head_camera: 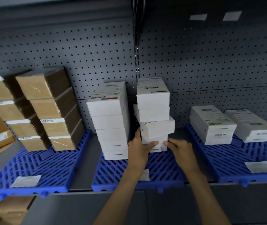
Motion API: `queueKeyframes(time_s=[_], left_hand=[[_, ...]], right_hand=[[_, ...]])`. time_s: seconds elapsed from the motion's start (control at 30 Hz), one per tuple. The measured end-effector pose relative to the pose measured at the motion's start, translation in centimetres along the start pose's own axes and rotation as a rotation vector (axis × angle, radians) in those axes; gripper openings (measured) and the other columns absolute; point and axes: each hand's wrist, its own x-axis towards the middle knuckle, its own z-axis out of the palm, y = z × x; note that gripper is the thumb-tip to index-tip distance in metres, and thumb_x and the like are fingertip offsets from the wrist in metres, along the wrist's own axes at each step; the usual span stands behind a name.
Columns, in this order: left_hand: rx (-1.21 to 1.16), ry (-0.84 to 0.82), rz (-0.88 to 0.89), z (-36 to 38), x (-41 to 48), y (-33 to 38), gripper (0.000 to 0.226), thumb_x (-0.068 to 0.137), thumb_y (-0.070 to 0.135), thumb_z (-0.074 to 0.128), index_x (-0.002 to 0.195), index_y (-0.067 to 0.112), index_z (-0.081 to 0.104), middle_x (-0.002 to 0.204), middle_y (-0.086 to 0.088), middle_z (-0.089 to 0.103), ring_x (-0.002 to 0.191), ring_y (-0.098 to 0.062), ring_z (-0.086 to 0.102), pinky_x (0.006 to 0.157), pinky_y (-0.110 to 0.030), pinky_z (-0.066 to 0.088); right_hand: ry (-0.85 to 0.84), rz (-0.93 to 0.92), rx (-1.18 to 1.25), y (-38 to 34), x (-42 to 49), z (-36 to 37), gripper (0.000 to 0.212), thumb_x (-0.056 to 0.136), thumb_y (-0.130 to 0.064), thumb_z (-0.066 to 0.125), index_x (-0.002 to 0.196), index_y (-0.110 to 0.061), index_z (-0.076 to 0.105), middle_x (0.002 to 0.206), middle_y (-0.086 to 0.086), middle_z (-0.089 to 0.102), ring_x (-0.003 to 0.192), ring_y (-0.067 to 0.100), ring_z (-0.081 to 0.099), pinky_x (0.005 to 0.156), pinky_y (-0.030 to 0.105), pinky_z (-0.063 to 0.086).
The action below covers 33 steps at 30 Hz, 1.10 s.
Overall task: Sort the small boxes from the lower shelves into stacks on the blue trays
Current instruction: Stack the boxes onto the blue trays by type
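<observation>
Nearest, at the lower left, loose cardboard (7, 208) is seen below the shelf edge. Three blue trays are laid side by side on the shelf: a left tray (48, 168), a middle tray (162, 168) and a right tray (227, 159), each with one paper label at its near edge. Over the middle tray, the left hand (139, 143) is laid with its fingers across the front of a low box in the right white stack (154, 111) and its thumb raised along the stack's left side. The right hand (178, 146) is held with nearly straight fingers, the tips touching the same box at its right front. At least four boxes are counted in that stack, the third tilted; its base is hidden by the hands. Just to its left, five boxes are piled in the left white stack (110, 127). Two stacks of four brown boxes (54, 109) are set on the left tray. On the right tray, two white boxes (212, 124) are piled, with another low white pile (251, 125) beside them. Farthest, a grey pegboard wall (80, 51) carries two pale labels (198, 17).
</observation>
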Motion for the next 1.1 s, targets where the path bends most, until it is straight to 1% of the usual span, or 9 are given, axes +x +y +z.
queueKeyframes(time_s=[0.1, 0.23, 0.3, 0.37, 0.47, 0.53, 0.67, 0.93, 1.1], left_hand=[[0.044, 0.016, 0.025, 0.1, 0.1, -0.2, 0.083, 0.081, 0.032, 0.085, 0.152, 0.017, 0.044, 0.135, 0.003, 0.065, 0.12, -0.009, 0.06, 0.093, -0.011, 0.047], [0.075, 0.047, 0.033, 0.3, -0.4, 0.1, 0.084, 0.082, 0.033, 0.084, 0.153, 0.017, 0.042, 0.134, 0.002, 0.065, 0.112, -0.003, 0.058, 0.083, 0.003, 0.04], [0.089, 0.055, 0.045, 0.3, -0.8, 0.2, 0.085, 0.082, 0.034, 0.084, 0.154, 0.017, 0.041, 0.133, 0.003, 0.065, 0.111, -0.002, 0.057, 0.082, 0.004, 0.039], [0.1, 0.065, 0.053, 0.3, -1.1, 0.1, 0.086, 0.08, 0.037, 0.085, 0.153, 0.019, 0.042, 0.133, 0.004, 0.066, 0.113, -0.007, 0.061, 0.088, -0.006, 0.047], [0.124, 0.077, 0.055, 0.3, -1.5, -0.1, 0.088, 0.078, 0.041, 0.086, 0.153, 0.022, 0.043, 0.13, 0.004, 0.068, 0.114, -0.013, 0.064, 0.094, -0.027, 0.056], [0.13, 0.078, 0.055, 0.2, -1.8, -0.3, 0.089, 0.077, 0.044, 0.086, 0.153, 0.024, 0.043, 0.128, 0.005, 0.069, 0.112, -0.011, 0.065, 0.093, -0.03, 0.057], [0.154, 0.074, 0.051, 0.2, -1.9, -0.5, 0.091, 0.077, 0.048, 0.085, 0.154, 0.026, 0.042, 0.124, 0.004, 0.071, 0.109, -0.014, 0.066, 0.09, -0.034, 0.058], [0.199, 0.038, 0.066, 0.2, -1.9, 0.0, 0.093, 0.082, 0.048, 0.079, 0.158, 0.02, 0.034, 0.123, -0.002, 0.071, 0.103, -0.016, 0.068, 0.085, -0.028, 0.057], [0.22, 0.029, 0.07, 0.0, -2.0, 0.2, 0.093, 0.082, 0.05, 0.078, 0.158, 0.018, 0.034, 0.123, -0.004, 0.072, 0.101, -0.016, 0.068, 0.082, -0.024, 0.055]], right_hand=[[0.013, -0.028, -0.009, 0.0, -0.1, 0.0, 0.017, 0.096, -0.026, 0.068, 0.082, -0.032, 0.073, 0.066, -0.013, 0.068, 0.063, -0.007, 0.055, 0.059, 0.02, 0.044], [0.002, -0.051, -0.008, 0.0, -0.1, -0.5, 0.011, 0.094, -0.029, 0.069, 0.09, -0.028, 0.08, 0.069, -0.009, 0.071, 0.065, -0.001, 0.06, 0.059, 0.029, 0.051], [-0.005, -0.052, -0.005, -0.1, -0.3, -0.8, 0.02, 0.091, -0.035, 0.069, 0.099, -0.022, 0.081, 0.074, -0.008, 0.074, 0.07, 0.007, 0.068, 0.064, 0.038, 0.057], [-0.005, -0.069, -0.007, -0.1, -0.7, -1.1, 0.028, 0.089, -0.04, 0.067, 0.103, -0.019, 0.081, 0.078, -0.009, 0.076, 0.076, 0.013, 0.072, 0.067, 0.043, 0.059], [0.001, -0.098, -0.022, -0.1, -1.4, -1.4, 0.032, 0.088, -0.043, 0.066, 0.102, -0.019, 0.081, 0.077, -0.01, 0.076, 0.074, 0.015, 0.072, 0.064, 0.044, 0.058], [0.009, -0.099, -0.033, -0.1, -1.7, -1.5, 0.034, 0.088, -0.045, 0.065, 0.099, -0.017, 0.081, 0.074, -0.008, 0.075, 0.071, 0.019, 0.071, 0.061, 0.044, 0.056], [0.016, -0.107, -0.048, -0.3, -2.1, -1.4, 0.029, 0.09, -0.041, 0.066, 0.099, -0.018, 0.081, 0.071, -0.012, 0.073, 0.063, 0.013, 0.067, 0.057, 0.042, 0.055], [-0.002, -0.051, -0.017, -0.9, -2.0, -1.7, 0.03, 0.088, -0.043, 0.066, 0.101, -0.021, 0.081, 0.07, -0.007, 0.073, 0.064, 0.008, 0.064, 0.06, 0.043, 0.055], [0.012, -0.054, 0.03, -1.1, -2.6, -1.7, 0.027, 0.089, -0.038, 0.067, 0.102, -0.018, 0.081, 0.076, -0.009, 0.076, 0.073, 0.019, 0.073, 0.064, 0.045, 0.059]])
